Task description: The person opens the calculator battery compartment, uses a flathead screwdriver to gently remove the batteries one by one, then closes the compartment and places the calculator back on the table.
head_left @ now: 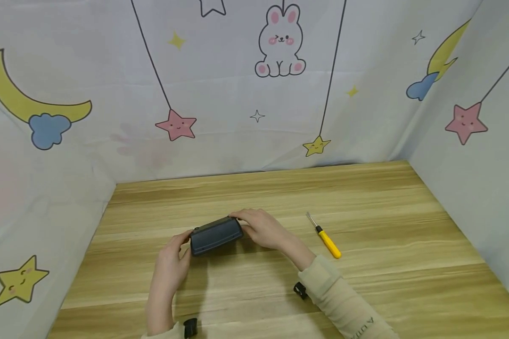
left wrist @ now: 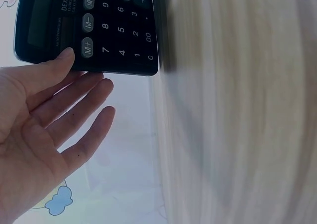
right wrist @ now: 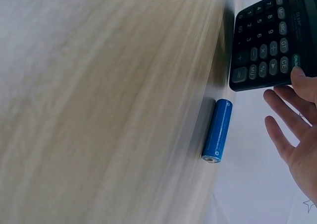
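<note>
A dark calculator (head_left: 217, 238) is held tilted up by both hands over the wooden table, its top edge toward the head camera. My left hand (head_left: 172, 264) pinches one end; in the left wrist view the thumb lies on the front near the M+ key, with the other fingers behind or spread. At the opposite end my right hand (head_left: 264, 229) pinches a corner, thumb by the ON key in the right wrist view. That view also has a blue cylindrical battery (right wrist: 218, 131) lying on the table near the right hand. In the head view the battery cannot be seen.
A screwdriver (head_left: 328, 242) with a yellow handle lies on the table (head_left: 377, 226) to the right of the right hand. White cloth walls (head_left: 229, 89) with printed stars and moons stand at the back and both sides.
</note>
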Motion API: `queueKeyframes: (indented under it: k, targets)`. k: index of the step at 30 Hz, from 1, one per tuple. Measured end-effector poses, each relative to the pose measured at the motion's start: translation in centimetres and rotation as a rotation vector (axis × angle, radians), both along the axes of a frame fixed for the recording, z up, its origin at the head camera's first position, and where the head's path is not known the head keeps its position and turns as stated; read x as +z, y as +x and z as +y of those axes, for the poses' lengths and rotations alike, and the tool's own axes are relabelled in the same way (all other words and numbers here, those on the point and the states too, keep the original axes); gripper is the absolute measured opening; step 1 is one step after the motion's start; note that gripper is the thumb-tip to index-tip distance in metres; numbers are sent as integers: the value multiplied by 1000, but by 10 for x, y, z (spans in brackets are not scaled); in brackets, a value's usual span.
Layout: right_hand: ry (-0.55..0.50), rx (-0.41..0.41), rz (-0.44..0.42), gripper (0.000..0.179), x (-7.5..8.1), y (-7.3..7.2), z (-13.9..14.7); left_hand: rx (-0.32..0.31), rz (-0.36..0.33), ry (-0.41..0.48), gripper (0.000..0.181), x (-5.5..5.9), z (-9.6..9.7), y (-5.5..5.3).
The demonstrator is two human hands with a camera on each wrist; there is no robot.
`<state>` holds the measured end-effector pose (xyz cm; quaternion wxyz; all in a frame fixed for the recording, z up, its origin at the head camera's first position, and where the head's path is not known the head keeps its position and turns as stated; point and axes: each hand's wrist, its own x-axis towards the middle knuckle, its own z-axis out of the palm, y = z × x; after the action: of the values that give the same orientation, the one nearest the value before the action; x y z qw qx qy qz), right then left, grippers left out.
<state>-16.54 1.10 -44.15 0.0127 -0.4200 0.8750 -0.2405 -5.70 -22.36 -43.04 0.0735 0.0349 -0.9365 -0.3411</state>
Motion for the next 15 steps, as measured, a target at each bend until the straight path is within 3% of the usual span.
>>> queueKeyframes:
  k: [15]
  targets:
    - [-64,-44,-66,42,11,-2,-3,27,31,31,37,6,-2,-8]
